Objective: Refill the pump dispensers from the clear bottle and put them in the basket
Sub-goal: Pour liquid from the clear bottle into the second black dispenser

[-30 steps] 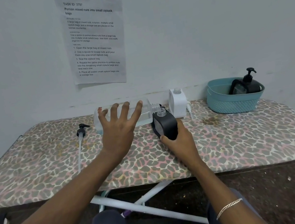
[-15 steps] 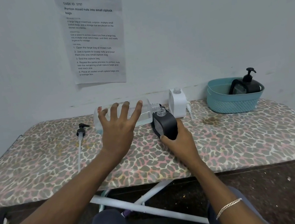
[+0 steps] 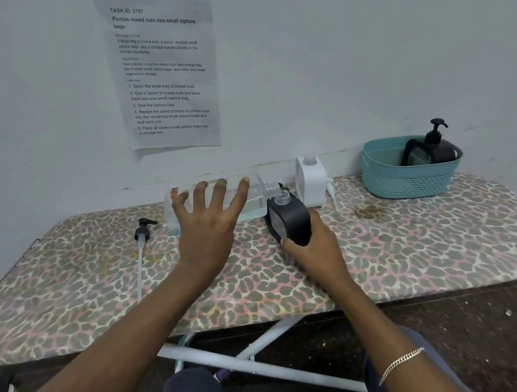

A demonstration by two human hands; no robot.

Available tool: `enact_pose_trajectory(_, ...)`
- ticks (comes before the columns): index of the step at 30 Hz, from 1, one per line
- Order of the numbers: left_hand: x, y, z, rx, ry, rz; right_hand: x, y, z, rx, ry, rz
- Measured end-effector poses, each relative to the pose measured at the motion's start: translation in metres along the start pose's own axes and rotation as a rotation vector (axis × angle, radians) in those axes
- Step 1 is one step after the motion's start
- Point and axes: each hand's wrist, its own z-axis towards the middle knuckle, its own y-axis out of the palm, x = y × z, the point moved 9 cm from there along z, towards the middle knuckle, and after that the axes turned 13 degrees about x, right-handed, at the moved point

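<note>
My left hand point(image 3: 209, 232) holds the clear bottle point(image 3: 252, 198) on its side, fingers spread across its near face, thumb hidden. The bottle's open neck point(image 3: 272, 188) points right, just above the open neck of the black dispenser point(image 3: 288, 219). My right hand point(image 3: 312, 248) grips that dispenser's lower end and tilts it toward the bottle. A black pump head with its long tube point(image 3: 142, 242) lies on the board to the left. Behind stands a white dispenser point(image 3: 312, 185) without its pump. The teal basket point(image 3: 391, 183) at the right holds a black pump dispenser point(image 3: 436, 147).
Everything sits on a leopard-print ironing board point(image 3: 424, 249) against a wall. A white pump tube point(image 3: 332, 195) lies beside the white dispenser. A printed sheet point(image 3: 163, 69) hangs on the wall. The board's white legs point(image 3: 257, 365) and my knees are below.
</note>
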Motion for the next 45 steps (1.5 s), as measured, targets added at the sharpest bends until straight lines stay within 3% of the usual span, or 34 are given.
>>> enact_pose_trajectory(45, -0.0005, 0.0018, 0.0021, -0.003, 0.026, 0.008, -0.0009, 0.0008, -0.0006, -0.002, 0.018, -0.006)
